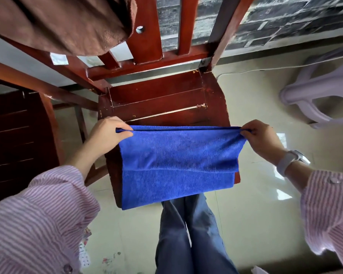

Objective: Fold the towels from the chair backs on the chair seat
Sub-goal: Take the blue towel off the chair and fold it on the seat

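A blue towel (pixel 176 155) hangs doubled over above the front of a red-brown wooden chair seat (pixel 156 95). Its shorter front layer ends above the longer back layer, which drops past the seat's front edge. My left hand (pixel 107 133) pinches the towel's upper left corner. My right hand (pixel 261 137) pinches the upper right corner, and the top edge is stretched taut between them. A brown towel (pixel 63 22) is draped over a chair back at the upper left.
A second dark wooden chair (pixel 14 135) stands to the left. A pale plastic stool (pixel 321 91) is on the glossy tiled floor at the right. A dark brick wall (pixel 275 18) lies behind the chair's slatted back (pixel 145 30). My legs are below the seat.
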`<state>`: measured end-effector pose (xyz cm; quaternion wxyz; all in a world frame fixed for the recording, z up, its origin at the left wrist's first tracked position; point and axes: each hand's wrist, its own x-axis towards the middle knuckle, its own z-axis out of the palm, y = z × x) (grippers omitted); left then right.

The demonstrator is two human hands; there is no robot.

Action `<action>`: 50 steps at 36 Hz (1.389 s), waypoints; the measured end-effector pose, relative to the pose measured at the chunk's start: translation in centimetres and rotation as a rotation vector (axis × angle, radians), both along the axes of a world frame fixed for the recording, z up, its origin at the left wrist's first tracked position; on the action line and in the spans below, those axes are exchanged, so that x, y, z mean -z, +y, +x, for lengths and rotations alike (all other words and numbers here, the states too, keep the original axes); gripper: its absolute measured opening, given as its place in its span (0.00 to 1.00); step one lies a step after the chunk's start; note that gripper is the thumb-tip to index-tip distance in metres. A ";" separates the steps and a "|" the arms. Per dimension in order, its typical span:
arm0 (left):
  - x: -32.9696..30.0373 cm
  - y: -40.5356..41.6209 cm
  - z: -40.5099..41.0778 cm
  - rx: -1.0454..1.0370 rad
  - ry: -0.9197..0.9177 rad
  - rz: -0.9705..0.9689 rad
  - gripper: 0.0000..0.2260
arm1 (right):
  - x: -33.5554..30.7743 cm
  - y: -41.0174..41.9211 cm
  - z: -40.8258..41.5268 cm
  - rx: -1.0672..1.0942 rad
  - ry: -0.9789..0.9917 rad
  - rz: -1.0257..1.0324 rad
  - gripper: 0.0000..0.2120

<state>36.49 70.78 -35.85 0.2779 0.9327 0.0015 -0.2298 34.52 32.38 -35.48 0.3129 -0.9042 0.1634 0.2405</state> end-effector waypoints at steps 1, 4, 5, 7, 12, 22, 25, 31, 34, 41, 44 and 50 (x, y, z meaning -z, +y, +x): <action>-0.5 0.2 -0.4 -0.023 -0.003 -0.026 0.05 | -0.4 -0.1 -0.3 0.012 -0.008 -0.005 0.05; -1.9 0.8 -1.7 -0.060 0.011 -0.085 0.04 | -1.9 -0.2 -1.4 0.034 -0.032 -0.004 0.05; -2.4 0.9 -2.2 -0.063 0.012 -0.088 0.04 | -2.5 -0.3 -1.9 0.025 -0.043 -0.006 0.05; -3.6 1.0 -3.2 -0.057 0.011 -0.081 0.05 | -4.0 -0.3 -2.9 -0.008 -0.066 -0.018 0.04; -7.4 1.0 -5.4 0.011 -0.030 -0.063 0.07 | -8.1 -0.8 -5.0 -0.048 -0.102 -0.029 0.02; -14.4 -0.8 -8.6 -0.065 -0.043 -0.035 0.06 | -14.6 -2.8 -8.1 -0.086 -0.130 -0.027 0.04; -16.6 -1.3 -9.6 -0.054 -0.097 -0.021 0.06 | -16.5 -3.6 -8.3 -0.127 -0.168 -0.026 0.05; -20.5 -1.4 -11.8 -0.006 -0.192 -0.037 0.07 | -20.3 -4.6 -8.3 -0.184 -0.258 -0.018 0.03; -22.4 -1.4 -12.4 -0.064 -0.231 -0.054 0.08 | -22.1 -4.8 -8.0 -0.176 -0.293 -0.006 0.07; -25.8 -1.5 -12.0 -0.267 -0.306 -0.112 0.20 | -25.4 -4.9 -6.6 -0.270 -0.411 -0.052 0.06; -27.8 -1.7 -11.7 -0.254 -0.411 -0.071 0.12 | -27.1 -4.8 -5.8 -0.249 -0.488 -0.031 0.04; -28.8 -1.0 -11.4 -0.115 -0.560 0.112 0.10 | -28.9 -4.5 -4.7 -0.423 -0.516 -0.057 0.04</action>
